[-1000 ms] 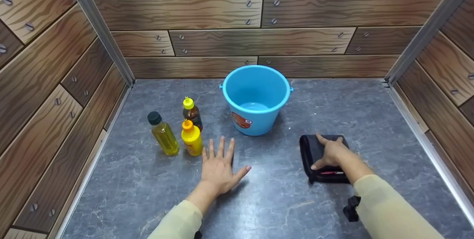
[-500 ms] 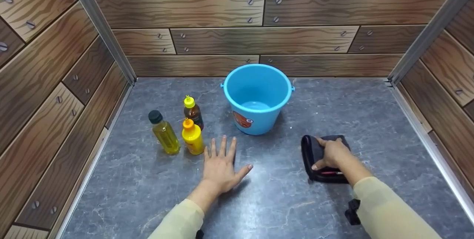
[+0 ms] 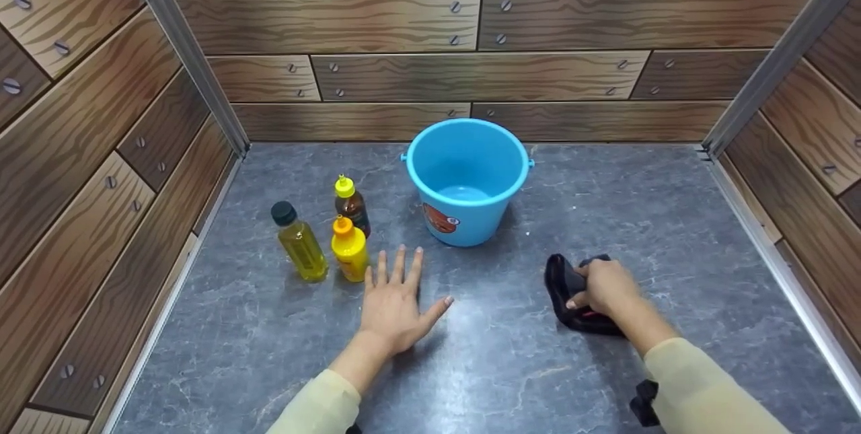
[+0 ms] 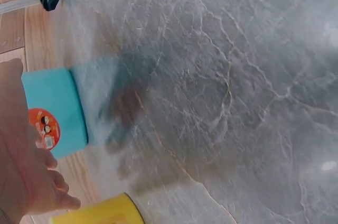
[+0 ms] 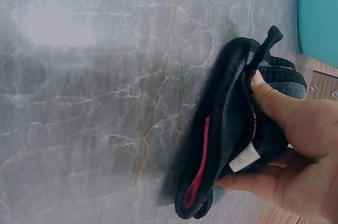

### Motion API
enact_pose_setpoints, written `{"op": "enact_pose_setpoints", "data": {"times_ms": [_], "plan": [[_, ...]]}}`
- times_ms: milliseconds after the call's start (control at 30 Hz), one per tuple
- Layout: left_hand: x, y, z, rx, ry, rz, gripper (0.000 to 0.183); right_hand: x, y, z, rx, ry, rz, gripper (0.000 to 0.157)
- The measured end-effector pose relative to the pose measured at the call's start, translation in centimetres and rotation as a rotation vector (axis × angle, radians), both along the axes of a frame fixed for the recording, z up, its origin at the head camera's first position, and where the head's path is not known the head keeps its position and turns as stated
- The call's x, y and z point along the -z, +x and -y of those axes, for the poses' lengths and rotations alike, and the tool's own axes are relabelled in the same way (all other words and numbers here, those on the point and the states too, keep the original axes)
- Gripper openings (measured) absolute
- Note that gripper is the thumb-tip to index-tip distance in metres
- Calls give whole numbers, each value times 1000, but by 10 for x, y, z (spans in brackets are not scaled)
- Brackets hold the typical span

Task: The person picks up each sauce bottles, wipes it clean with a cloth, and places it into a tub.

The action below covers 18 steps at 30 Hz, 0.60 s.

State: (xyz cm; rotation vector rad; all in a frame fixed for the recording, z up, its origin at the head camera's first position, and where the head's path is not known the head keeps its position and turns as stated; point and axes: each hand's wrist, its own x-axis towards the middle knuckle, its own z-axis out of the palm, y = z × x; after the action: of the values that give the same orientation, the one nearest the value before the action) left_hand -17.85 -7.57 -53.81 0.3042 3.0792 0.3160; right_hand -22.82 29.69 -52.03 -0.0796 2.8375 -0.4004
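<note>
My right hand point(image 3: 609, 289) pinches a folded dark grey cloth point(image 3: 557, 282) with black edging, on the right side of the table. The right wrist view shows the cloth point(image 5: 227, 123) bunched up, with a hanging loop, a white label and a pink inner strip; my thumb presses one side and the fingers the other. My left hand point(image 3: 392, 313) is spread palm down over the table, thumb out to the right. Its fingertips lie just right of a yellow squeeze bottle point(image 3: 350, 258) with an orange cap, and hold nothing.
A blue bucket point(image 3: 464, 222) stands at the middle back. Left of it are a brown bottle point(image 3: 352, 210) with a yellow nozzle cap and an oil bottle point(image 3: 303, 249) with a dark cap. Wood-patterned walls point(image 3: 397, 77) enclose the grey marbled table point(image 3: 511, 373) on three sides.
My right fingers have drawn together, going from lying spread on the flat cloth to pinching it, and the cloth has bunched up. My left hand has stayed nearly still.
</note>
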Motion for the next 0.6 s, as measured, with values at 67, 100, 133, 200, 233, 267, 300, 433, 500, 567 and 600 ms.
{"op": "enact_pose_setpoints", "data": {"times_ms": [67,100,133,200,233,267,300,433,500,567,600], "plan": [[-2,3,3,-7,21,-13,101,1,2,0,8,-12,-7,69],[-3,4,5,-10,36,-18,101,2,3,0,12,-18,-11,67],[-4,6,8,-13,49,-22,101,2,3,1,13,-22,-14,65],[-5,9,12,-18,78,-33,100,3,5,2,17,-29,-23,62],[-5,10,15,-20,89,-40,100,3,5,2,12,-28,-32,60],[-6,11,17,-23,102,-43,99,3,6,2,9,-28,-40,59],[-6,13,19,-27,114,-45,99,3,6,2,6,-27,-49,57],[-9,18,29,-47,141,-63,97,4,9,3,-8,-26,-93,52],[-11,21,34,-61,150,-75,97,4,10,4,-15,-26,-107,50],[-13,24,39,-72,162,-97,97,5,10,4,-16,-25,-112,49],[-15,25,41,-76,174,-108,97,5,10,4,-9,-24,-107,49]]}}
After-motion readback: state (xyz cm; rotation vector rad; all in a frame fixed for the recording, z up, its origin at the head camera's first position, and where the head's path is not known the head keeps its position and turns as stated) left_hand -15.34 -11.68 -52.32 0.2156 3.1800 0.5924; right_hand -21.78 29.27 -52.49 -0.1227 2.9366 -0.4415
